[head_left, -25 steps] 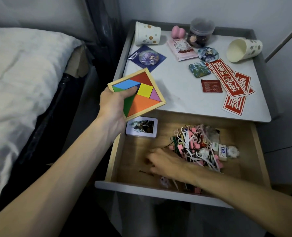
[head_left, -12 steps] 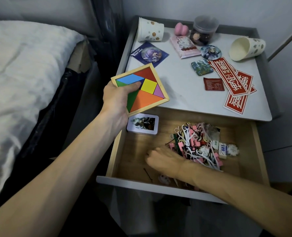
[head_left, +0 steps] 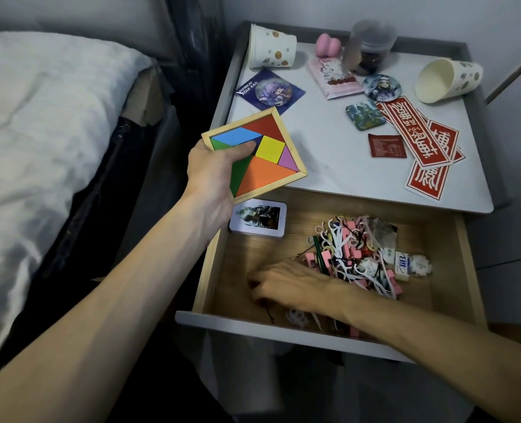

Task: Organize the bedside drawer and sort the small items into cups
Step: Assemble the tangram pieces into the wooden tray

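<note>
Left hand holds a tangram puzzle over the table edge while the right hand is down in the open drawer.

The left hand grips the near-left corner of the wooden tangram puzzle, thumb across its coloured pieces, holding it tilted above the near-left edge of the table. The right hand lies palm down in the near-left part of the drawer, fingers bent to the drawer floor; whether they pinch anything cannot be told. Just right of it lies the pile of small items, and a picture tin sits in the drawer's far-left corner. On the table, a dotted cup is at far left, a tipped cup lies on its side at far right, and red stickers lie nearer.
</note>
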